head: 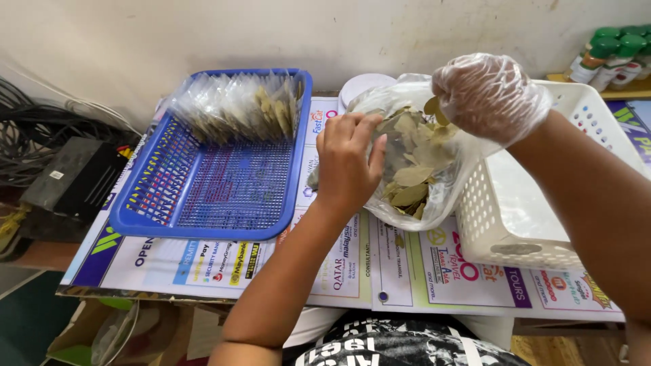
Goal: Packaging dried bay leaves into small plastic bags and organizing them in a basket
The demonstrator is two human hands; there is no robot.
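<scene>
A large clear plastic bag (441, 196) full of dried green-brown leaves (412, 177) lies open on the table between two baskets. My left hand (346, 163), bare, grips the bag's left edge. My right hand (489, 95) wears a thin clear plastic glove and hovers over the bag's mouth, fingers pinched on a few leaves (434, 107). A blue mesh tray (224, 196) to the left holds a row of several small clear packets of leaves (237, 102) stacked upright along its far side.
A white perforated basket (536, 224) stands at the right, touching the bag. Printed posters (224, 261) cover the tabletop. A white round lid (363, 85) lies behind the bag. Green-capped bottles (610, 54) sit far right. A black box and cables (68, 173) lie left.
</scene>
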